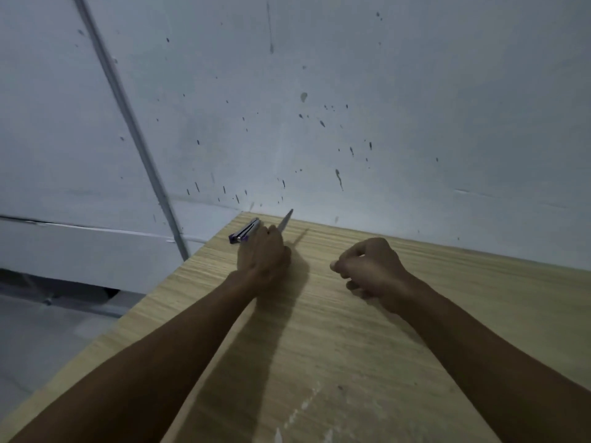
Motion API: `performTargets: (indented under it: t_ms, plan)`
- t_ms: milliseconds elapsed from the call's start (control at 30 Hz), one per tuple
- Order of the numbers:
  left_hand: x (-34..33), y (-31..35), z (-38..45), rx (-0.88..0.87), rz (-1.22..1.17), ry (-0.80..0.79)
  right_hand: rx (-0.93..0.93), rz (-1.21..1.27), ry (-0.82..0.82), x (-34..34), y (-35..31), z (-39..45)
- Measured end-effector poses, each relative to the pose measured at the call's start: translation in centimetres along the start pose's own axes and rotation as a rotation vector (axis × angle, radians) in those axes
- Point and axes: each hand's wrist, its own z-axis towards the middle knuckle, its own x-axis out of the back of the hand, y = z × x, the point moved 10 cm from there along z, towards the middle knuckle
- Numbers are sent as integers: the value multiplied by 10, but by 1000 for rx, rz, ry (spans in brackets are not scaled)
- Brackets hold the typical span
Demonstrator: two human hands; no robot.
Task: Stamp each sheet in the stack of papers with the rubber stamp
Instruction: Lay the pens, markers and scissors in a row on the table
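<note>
Head view: left hand grips one paper sheet (edge-on); right hand curled, holding nothing.

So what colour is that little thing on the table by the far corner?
Dark with purple ends and a silvery body, seen in the head view beside the left hand.

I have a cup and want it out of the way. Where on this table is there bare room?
The wooden table is bare right of the right hand toward the wall, and near the camera between the forearms. The far left corner is crowded: the left hand holds a thin grey object beside a purple-tipped item.
</note>
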Motion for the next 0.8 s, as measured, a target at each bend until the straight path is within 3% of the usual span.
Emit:
performTargets:
  t_ms: [200, 667, 800]
  plan:
    - [-20, -11, 11, 69, 123, -66, 149, -361, 18, 6, -1, -7]
    - [-29, -15, 16, 66, 190, -94, 229, -404, 35, 14, 3, -13]
    - [-23, -8, 12, 46, 221, -39, 272, -425, 68, 24, 0, -23]
